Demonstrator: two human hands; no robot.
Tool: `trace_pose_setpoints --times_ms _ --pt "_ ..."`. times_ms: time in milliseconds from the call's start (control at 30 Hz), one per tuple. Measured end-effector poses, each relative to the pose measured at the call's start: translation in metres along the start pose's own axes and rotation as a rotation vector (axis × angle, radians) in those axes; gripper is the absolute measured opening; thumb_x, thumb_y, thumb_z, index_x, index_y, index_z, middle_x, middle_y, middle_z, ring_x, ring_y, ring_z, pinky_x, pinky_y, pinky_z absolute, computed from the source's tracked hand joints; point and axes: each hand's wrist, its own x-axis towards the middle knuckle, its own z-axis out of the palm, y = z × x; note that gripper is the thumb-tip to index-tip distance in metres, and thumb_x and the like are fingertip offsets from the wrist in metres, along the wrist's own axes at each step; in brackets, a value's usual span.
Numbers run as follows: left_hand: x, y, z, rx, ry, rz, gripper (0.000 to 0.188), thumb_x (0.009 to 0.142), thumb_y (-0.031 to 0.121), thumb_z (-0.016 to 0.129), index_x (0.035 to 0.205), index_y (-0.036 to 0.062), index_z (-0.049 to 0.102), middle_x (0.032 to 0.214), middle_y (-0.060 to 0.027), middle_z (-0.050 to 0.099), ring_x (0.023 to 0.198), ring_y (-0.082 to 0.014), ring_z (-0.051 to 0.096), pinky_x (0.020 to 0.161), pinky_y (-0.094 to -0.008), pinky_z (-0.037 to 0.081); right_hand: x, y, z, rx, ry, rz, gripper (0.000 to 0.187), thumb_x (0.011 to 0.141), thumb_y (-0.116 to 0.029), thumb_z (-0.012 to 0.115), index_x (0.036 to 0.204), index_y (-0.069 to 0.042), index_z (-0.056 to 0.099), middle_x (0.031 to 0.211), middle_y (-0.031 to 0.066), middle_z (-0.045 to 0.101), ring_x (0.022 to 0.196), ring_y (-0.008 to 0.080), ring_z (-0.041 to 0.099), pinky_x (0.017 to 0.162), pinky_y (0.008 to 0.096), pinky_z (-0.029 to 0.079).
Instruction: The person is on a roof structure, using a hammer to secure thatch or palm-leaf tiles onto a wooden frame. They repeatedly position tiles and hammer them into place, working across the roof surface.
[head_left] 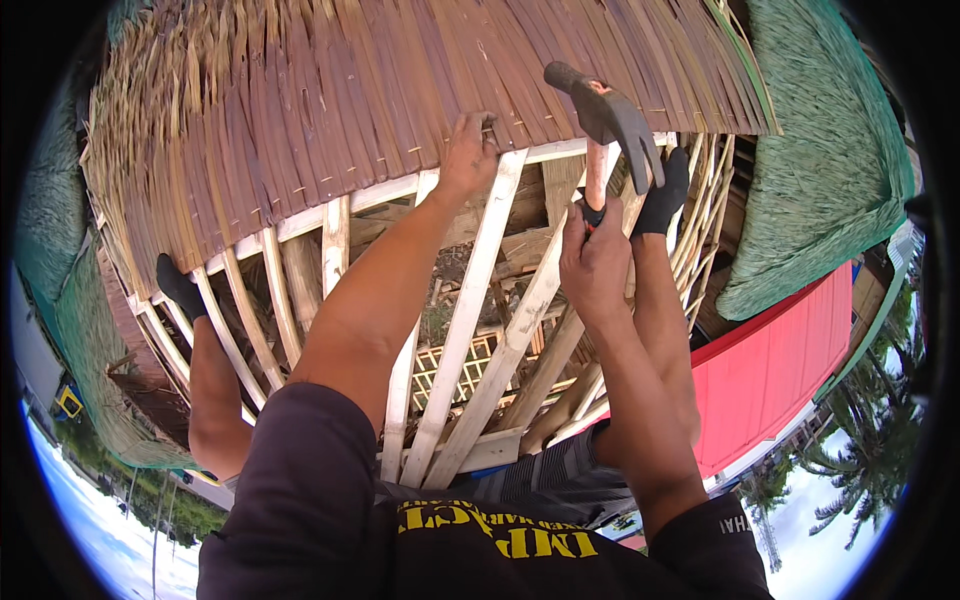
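My right hand (598, 255) grips a claw hammer (612, 112) by its handle, with the dark head raised above the lower edge of the brown thatch panel (400, 90). At that same edge, my left hand (470, 158) rests with its fingers curled against the palm leaves. Whatever its fingertips may pinch is too small to make out. Just under the thatch runs a pale wooden batten (385, 192), and several light rafters (470, 300) slope down from it toward me, between my forearms.
Gaps between the rafters open onto a lower level with scattered wood pieces and a lattice (455, 375). Thin poles (705, 235) lie at the right. Beyond them are a green thatch roof (825, 160) and a red roof sheet (775, 375). More green thatch (95, 360) flanks the left.
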Motion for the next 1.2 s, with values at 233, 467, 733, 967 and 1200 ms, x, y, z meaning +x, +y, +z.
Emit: trace_pose_setpoints --times_ms 233,467,733,967,1200 --pt "0.011 -0.020 0.003 -0.089 -0.066 -0.093 0.045 0.083 -0.003 0.054 0.128 0.0004 0.053 0.119 -0.0201 0.060 0.110 -0.0340 0.063 0.098 -0.0439 0.050 0.021 0.010 0.020 -0.172 -0.101 -0.084 0.020 0.099 -0.017 0.060 0.099 0.001 0.051 0.077 0.0271 0.066 0.074 0.0485 0.067 0.065 0.0562 0.051" --pt "-0.030 0.022 -0.012 -0.155 -0.370 0.039 0.037 0.085 -0.005 0.056 0.123 -0.0015 0.054 0.108 -0.0171 0.066 0.099 -0.0281 0.068 0.090 -0.0391 0.053 0.006 0.051 0.042 -0.400 -0.251 0.146 0.030 0.097 -0.025 0.063 0.105 0.003 0.057 0.087 0.0298 0.070 0.083 0.0504 0.068 0.071 0.0554 0.053" --pt "-0.095 0.052 -0.040 -0.233 -0.422 -0.144 0.027 0.091 0.002 0.066 0.117 0.0013 0.061 0.085 -0.0159 0.073 0.079 -0.0263 0.073 0.075 -0.0372 0.056 -0.015 0.048 0.082 0.173 -0.256 0.432 0.032 0.101 -0.030 0.063 0.103 0.001 0.065 0.071 0.0057 0.060 0.067 0.0152 0.063 0.067 0.0383 0.054" --pt "-0.062 0.003 -0.088 0.238 0.153 -0.186 0.013 0.094 0.018 0.067 0.102 0.0074 0.070 0.092 -0.0149 0.072 0.086 -0.0353 0.069 0.075 -0.0453 0.052 -0.021 -0.009 0.079 -0.001 -0.320 0.204 0.031 0.103 -0.029 0.056 0.108 0.001 0.058 0.079 0.0285 0.067 0.077 0.0514 0.065 0.068 0.0559 0.050" --pt "-0.050 -0.036 -0.090 0.368 0.127 -0.014 0.016 0.089 0.021 0.072 0.100 0.0093 0.073 0.103 -0.0111 0.061 0.098 -0.0361 0.056 0.085 -0.0472 0.044 -0.025 -0.039 0.071 0.015 -0.302 -0.020 0.024 0.103 -0.024 0.054 0.105 0.000 0.052 0.076 0.0298 0.066 0.073 0.0519 0.064 0.065 0.0590 0.049"
